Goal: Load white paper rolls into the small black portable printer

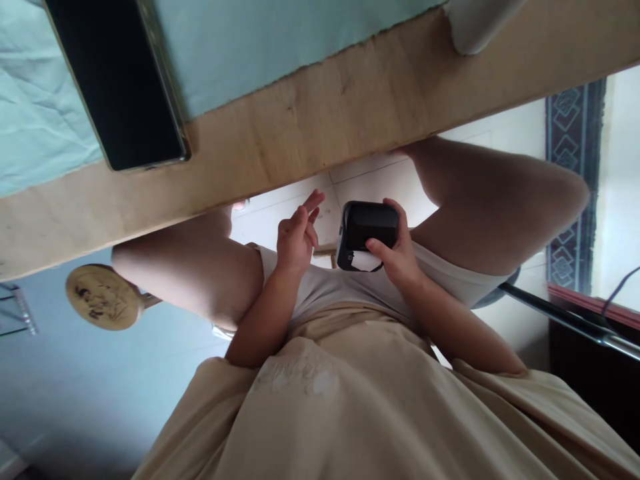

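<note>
My right hand (400,253) grips a small black handheld device (371,225) with rounded corners, thumb on its near face and fingers around its right side. A white patch (364,261) shows at the lower edge of the device; what it is I cannot make out. My left hand (299,240) is a little to the left of the device, not touching it. Its fingers are partly bent and apart, with nothing visible between them. Both hands are above my lap, below the table edge.
Ahead is a wooden table edge (310,107) with a pale green cloth (280,40). A dark phone (120,80) lies on it at left, and a white object (475,27) stands at right. A round wooden stool top (103,297) is beside my left knee.
</note>
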A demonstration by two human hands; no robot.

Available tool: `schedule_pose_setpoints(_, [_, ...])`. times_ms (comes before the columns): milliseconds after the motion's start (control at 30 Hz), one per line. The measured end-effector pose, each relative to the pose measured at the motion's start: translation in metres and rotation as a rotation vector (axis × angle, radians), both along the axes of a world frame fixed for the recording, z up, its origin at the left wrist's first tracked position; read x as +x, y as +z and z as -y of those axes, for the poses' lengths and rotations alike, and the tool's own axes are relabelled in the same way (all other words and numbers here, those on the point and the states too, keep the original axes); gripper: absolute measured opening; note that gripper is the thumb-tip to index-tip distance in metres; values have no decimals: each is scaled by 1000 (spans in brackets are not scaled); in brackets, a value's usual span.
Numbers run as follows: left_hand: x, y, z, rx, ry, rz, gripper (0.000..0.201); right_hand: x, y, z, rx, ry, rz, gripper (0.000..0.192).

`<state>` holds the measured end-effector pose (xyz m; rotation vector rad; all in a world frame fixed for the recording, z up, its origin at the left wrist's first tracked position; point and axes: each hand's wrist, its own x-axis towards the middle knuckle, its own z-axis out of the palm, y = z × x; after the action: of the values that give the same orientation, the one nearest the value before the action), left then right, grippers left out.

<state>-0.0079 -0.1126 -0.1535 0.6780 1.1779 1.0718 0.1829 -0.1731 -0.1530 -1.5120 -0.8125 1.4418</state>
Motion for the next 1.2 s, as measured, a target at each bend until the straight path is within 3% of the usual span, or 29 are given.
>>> schedule_pose_setpoints(133, [-1,4,3,5,3,-22,48,0,-1,1,0,6,10,98])
schedule_pose_setpoints(400, [0,6,4,50,82,-90,35,0,-1,0,2,21,36,99])
schedule_pose_setpoints(533, [3,10,-2,-49,80,72,17,0,0,0,0,25,38,99])
schedule_pose_setpoints(633, [6,13,-5,-66,159,180,28,0,0,1,3,26,39,99])
schedule_pose_setpoints(733, [8,16,-7,-32,201,175,21,1,0,1,5,36,36,98])
schedule_pose_setpoints(1067, [5,22,-1,-76,106,152,23,1,-1,1,5,37,43,97])
schedule_pose_setpoints(1200, [3,19,-2,-94,92,133,18,1,0,1,5,41,46,97])
